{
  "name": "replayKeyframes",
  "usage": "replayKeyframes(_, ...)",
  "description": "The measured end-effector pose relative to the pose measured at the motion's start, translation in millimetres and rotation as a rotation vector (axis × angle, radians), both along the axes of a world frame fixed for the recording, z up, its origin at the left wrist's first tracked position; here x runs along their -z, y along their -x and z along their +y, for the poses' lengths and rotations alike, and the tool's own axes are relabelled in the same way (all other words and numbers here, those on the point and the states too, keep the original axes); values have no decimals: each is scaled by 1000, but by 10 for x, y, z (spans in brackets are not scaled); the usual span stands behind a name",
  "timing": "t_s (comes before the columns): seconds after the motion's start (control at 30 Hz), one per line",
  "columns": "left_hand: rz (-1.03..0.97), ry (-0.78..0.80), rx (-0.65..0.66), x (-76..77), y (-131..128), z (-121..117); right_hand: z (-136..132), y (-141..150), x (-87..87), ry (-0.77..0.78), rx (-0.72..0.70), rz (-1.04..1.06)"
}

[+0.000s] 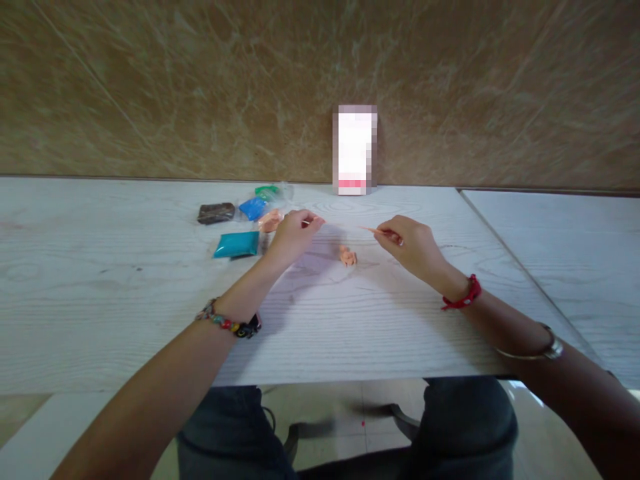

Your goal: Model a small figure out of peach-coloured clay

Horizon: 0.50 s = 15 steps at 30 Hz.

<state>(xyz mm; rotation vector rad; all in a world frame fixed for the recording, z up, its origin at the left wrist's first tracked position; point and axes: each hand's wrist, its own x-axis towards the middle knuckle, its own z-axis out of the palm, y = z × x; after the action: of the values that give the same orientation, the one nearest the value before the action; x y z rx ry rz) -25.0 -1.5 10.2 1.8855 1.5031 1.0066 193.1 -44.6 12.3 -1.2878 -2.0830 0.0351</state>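
Observation:
My left hand (299,230) is closed in a pinch above the table, with a small piece of peach modelling clay (321,221) at its fingertips, mostly hidden by them. Across a gap, my right hand (407,240) pinches a thin strip of peach modelling clay (369,229) whose pointed end sticks out to the left. Between and below the hands, a small heap of peach clay bits (348,256) lies on the white wood-grain table (380,320). Just behind my left hand is a clear bag of peach clay (271,221), partly covered.
Left of my left hand lie a teal packet (237,245), a dark brown packet (216,213), a blue packet (253,209) and a green packet (267,193). A phone-like upright object (355,150), blurred out, leans on the brown marbled wall (225,87). A seam crosses the table at right.

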Motion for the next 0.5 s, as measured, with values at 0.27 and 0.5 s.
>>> replayKeyframes(0.27, 468, -133, 11, 152, 95, 24, 101, -35, 68, 271, -9, 336)
replayKeyframes(0.5, 246, -249, 130, -65, -87, -165, 19, 34, 22, 161, -86, 206)
